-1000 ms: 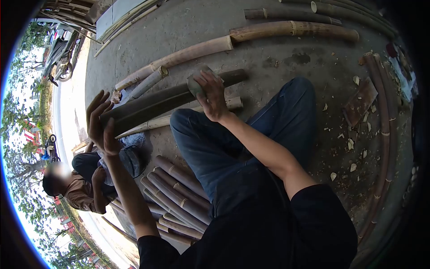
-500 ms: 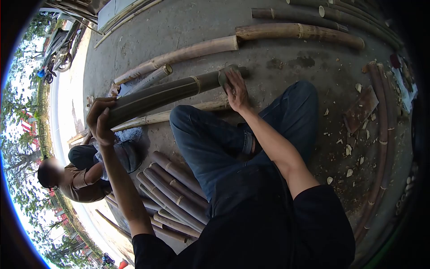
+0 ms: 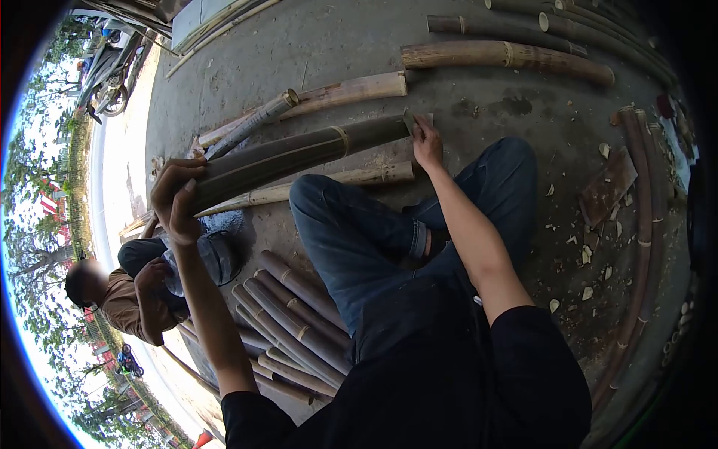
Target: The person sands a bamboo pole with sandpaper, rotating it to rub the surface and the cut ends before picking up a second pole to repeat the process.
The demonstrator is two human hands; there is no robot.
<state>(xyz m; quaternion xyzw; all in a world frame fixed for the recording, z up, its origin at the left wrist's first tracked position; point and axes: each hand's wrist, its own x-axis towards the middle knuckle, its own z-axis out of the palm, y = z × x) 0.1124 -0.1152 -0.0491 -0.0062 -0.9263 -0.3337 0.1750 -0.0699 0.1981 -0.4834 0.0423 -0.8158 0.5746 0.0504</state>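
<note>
A thick dark bamboo pole (image 3: 277, 161) with a pale ring at its joint slants across the view above my legs. My left hand (image 3: 178, 196) is wrapped round its left end, fingers over the top and thumb on the near side. At the far right end, my right hand (image 3: 427, 144) pinches a thin grey-green sheet (image 3: 408, 122), which looks like sandpaper. The sheet touches the pole's end. Part of it is hidden by my fingers. A paler bamboo pole (image 3: 321, 179) lies on the floor below the one I hold.
Cut bamboo pieces (image 3: 299, 322) lie beside my left leg. Longer poles (image 3: 508, 54) rest on the concrete floor ahead. Another person (image 3: 131, 299) sits at the left near a narrower bamboo tube (image 3: 258, 120). At right are a flat brown board (image 3: 607, 187) and scattered chips.
My right hand has slid right to the pole's end, its fingers going from spread flat to pinching the sheet. The narrower tube at left has tilted up, and the other person's arm has moved.
</note>
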